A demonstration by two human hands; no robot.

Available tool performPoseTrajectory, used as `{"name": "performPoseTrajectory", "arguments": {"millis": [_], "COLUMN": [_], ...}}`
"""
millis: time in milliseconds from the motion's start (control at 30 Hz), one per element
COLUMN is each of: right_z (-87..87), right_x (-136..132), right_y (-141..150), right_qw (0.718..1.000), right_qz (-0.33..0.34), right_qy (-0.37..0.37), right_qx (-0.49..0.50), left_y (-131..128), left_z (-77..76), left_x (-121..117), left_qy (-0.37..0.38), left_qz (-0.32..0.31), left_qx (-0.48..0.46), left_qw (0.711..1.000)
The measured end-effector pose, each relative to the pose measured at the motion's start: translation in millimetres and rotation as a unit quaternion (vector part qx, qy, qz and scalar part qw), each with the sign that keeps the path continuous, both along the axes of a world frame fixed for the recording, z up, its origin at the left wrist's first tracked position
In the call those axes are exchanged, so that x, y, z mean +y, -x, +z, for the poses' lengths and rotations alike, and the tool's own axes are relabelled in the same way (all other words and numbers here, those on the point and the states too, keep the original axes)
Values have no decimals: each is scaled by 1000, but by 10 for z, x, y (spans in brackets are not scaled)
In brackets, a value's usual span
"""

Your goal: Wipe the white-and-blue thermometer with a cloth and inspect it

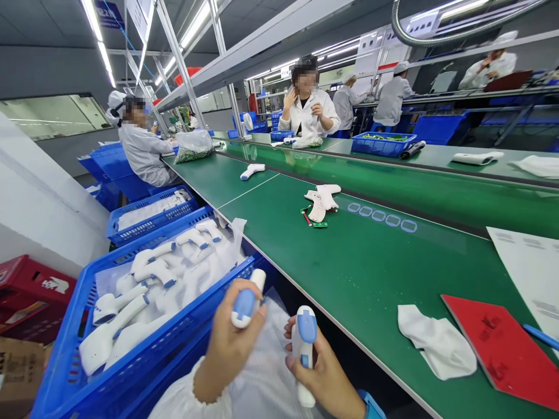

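My left hand is closed round a white infrared thermometer, its blue-panelled end tilted up towards me. To its right, my right hand grips a second infrared thermometer, held upright with a blue panel on top and a small blue button below. Both hands are above my lap, at the table's near edge. Left of them stands a blue crate heaped with white and blue thermometers, partly bagged in clear plastic.
On the green table lie opened white shells with circuit boards, another thermometer, blue oval rings, a white cloth and a red booklet. A person sits across; another person sits far left.
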State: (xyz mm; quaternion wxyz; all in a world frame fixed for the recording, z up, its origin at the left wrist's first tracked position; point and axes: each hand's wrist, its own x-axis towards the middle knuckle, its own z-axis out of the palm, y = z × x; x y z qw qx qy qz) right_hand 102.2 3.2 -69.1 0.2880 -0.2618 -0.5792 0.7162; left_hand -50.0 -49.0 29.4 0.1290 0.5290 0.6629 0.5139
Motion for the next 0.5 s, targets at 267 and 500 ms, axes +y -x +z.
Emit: {"name": "performPoseTrajectory", "arguments": {"millis": [267,500], "right_z": [-54,-11], "right_x": [-28,-36], "right_y": [14,8], "right_qw": [1000,999], "right_qz": [-1,-29], "right_qy": [20,21], "right_qx": [-3,-2], "left_y": [1312,1974], "left_z": [89,-467], "left_x": [61,95], "left_qy": [124,259], "left_qz": [145,175], "left_qx": [244,312], "left_qw": [951,897]}}
